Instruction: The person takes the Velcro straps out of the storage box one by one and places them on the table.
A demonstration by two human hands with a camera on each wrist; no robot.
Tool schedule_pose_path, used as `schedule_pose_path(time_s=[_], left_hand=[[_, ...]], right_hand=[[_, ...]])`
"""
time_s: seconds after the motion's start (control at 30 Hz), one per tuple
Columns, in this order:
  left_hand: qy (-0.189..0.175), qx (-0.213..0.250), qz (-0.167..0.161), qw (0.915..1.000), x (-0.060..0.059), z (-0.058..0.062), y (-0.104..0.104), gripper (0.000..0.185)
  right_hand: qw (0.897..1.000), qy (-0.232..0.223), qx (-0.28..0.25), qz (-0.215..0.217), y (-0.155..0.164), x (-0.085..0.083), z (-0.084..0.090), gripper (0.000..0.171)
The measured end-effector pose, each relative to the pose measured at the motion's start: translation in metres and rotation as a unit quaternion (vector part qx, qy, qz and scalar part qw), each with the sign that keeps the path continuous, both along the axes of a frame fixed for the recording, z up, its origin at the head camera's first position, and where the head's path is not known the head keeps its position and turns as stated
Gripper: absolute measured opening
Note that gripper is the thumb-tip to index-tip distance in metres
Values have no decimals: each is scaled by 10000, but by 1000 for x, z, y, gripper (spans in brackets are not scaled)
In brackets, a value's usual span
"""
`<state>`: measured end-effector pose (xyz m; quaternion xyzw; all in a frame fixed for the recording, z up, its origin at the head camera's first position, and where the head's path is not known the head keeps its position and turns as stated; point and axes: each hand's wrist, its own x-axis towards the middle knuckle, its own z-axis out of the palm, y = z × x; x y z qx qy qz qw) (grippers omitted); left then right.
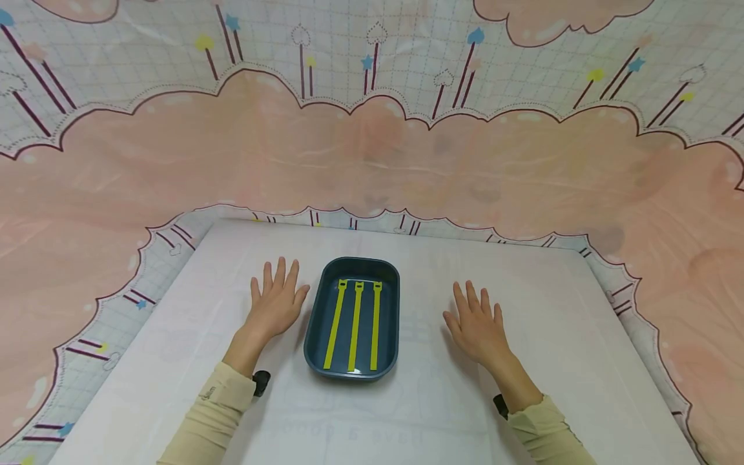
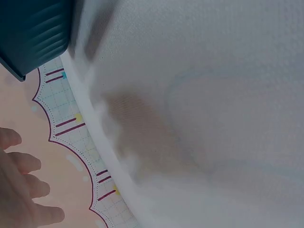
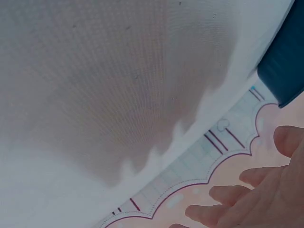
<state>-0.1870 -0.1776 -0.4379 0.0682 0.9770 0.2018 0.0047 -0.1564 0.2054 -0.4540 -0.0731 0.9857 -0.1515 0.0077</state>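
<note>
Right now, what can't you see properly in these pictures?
Head view: the pale writing, too faint to read; the mark on the left sleeve, too small.
Left wrist view: most of the tray, cut off by the top and left edges.
Both wrist views: the strips, hidden by the tray's walls.
Right wrist view: part of the right grip, cut off by the edges.

Dark tray (image 1: 365,330) on white table (image 1: 424,387)

Head view: you see bright, diffuse light across the pale desk (image 1: 430,323), soft shadows along the inner sides of your left sleeve (image 1: 203,420) and right sleeve (image 1: 549,433), and small glints on the tray (image 1: 314,342). Wrist views: you get dimmer, greyer pictures, with broad, blurred-edged shadows and low contrast.
</note>
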Motion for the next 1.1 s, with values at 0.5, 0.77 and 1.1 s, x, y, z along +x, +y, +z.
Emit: schedule_pose_path(time_s=[0.5, 0.77, 1.1], left_hand=[[-74, 108, -182, 9997, -1, -1, 8, 61], [-45, 16, -272, 9996, 0, -3, 14, 55], [44, -97, -417, 9991, 1, -6, 22, 46]], right_hand=[[10000, 0, 31, 8, 0, -2, -2, 64], [10000, -5, 35, 9, -1, -1, -2, 64], [10000, 1, 42, 3, -2, -1, -1, 64]])
